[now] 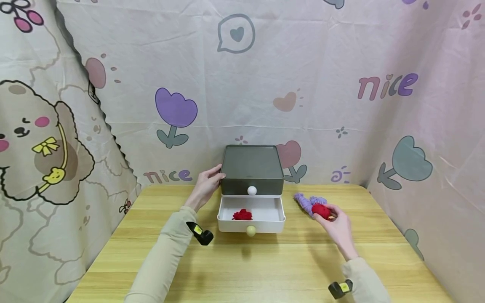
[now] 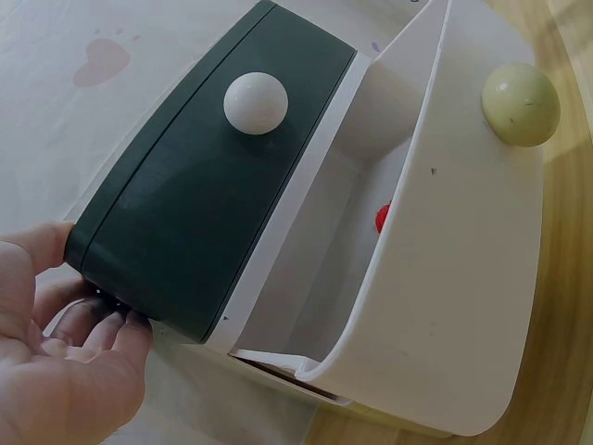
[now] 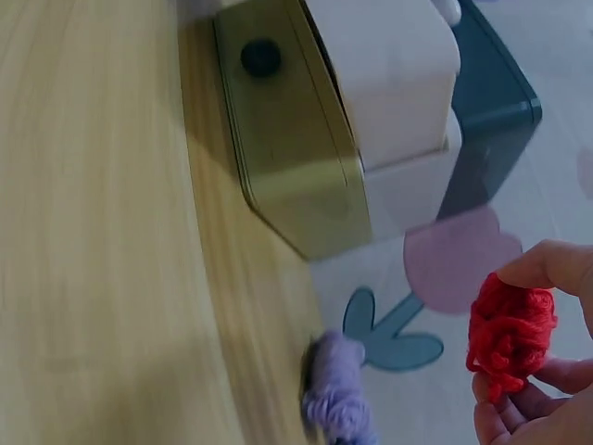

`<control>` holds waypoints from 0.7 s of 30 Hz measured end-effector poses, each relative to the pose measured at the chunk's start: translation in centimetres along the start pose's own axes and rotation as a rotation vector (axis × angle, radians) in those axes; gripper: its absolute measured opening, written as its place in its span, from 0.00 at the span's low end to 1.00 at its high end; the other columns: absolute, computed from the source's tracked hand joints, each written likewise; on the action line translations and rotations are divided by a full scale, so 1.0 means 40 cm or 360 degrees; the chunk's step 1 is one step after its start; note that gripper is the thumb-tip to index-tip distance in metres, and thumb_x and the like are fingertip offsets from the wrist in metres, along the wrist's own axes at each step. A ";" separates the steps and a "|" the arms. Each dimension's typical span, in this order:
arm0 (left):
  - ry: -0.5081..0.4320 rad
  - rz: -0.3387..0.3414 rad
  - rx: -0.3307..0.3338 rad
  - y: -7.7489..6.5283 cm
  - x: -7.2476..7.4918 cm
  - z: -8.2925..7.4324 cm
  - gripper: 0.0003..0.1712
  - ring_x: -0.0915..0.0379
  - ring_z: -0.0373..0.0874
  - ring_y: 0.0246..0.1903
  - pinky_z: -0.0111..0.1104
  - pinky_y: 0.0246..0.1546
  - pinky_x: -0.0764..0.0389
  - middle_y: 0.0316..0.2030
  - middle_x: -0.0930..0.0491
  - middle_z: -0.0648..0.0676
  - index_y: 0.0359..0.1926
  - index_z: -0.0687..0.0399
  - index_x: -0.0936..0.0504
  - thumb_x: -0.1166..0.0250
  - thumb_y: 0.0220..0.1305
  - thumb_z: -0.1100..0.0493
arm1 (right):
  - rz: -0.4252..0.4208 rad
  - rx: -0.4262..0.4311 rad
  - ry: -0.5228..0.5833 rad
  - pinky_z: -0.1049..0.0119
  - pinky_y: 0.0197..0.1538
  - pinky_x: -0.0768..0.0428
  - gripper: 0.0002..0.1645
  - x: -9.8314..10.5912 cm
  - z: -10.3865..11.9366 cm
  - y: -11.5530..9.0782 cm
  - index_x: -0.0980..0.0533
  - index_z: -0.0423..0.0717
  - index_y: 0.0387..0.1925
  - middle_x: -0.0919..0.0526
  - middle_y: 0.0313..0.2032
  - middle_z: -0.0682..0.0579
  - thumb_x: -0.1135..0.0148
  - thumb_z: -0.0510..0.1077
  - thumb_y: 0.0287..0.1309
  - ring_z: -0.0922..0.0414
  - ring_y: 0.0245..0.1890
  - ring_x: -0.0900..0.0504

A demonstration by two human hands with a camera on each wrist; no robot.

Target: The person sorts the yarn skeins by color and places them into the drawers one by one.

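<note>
Red yarn ball point(image 1: 321, 211) is sitting in the right hand point(image 1: 339, 226), out to the right of the little chest of drawers point(image 1: 252, 163). Thumb and fingers are pinching the ball from its two sides, so the gap between them is being filled by yarn. Purple yarn point(image 1: 303, 203) is lying on the wooden table point(image 1: 261, 271) right by that hand — whether the ball is touching it, I cannot tell. On the other side, the left hand point(image 1: 206, 186) is holding the left side of the chest's dark green top part, with bent fingers pressing on the side and the thumb resting near the front corner. Below that top part, the white drawer point(image 1: 227, 226) is sticking out toward the person, and a red yarn bunch point(image 1: 242, 215) is lying inside it, near the front. A round white knob point(image 1: 251, 190) is showing on the green front, and a pale yellow knob point(image 1: 251, 230) is poking out from the white drawer. Lower down, an olive drawer point(image 3: 296, 153) with a dark knob point(image 3: 260, 57) is staying pushed in. Behind everything, a pale cloth point(image 1: 242, 88) is hanging — flowers, hearts and words are covering it.
</note>
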State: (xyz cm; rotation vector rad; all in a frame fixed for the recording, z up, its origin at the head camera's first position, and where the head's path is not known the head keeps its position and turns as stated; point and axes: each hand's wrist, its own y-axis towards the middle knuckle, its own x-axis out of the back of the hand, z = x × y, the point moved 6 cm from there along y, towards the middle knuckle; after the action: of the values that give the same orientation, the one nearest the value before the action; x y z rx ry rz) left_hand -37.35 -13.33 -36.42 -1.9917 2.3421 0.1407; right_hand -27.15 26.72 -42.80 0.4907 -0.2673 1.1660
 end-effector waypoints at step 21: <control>-0.0012 -0.0001 -0.0002 0.001 -0.001 -0.001 0.34 0.48 0.50 0.75 0.46 0.80 0.51 0.81 0.55 0.56 0.78 0.57 0.45 0.48 0.75 0.67 | 0.0200 0.0233 0.0143 0.77 0.47 0.19 0.28 -0.118 0.154 -0.014 0.22 0.36 0.56 0.17 0.52 0.36 0.25 0.40 0.54 0.48 0.47 0.17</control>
State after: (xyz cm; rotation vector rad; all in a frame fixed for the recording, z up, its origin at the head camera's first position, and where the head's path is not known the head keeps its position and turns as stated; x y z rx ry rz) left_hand -37.36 -13.27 -36.38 -1.9885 2.3375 0.1498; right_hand -28.12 19.65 -39.70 0.5545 -0.1370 1.3327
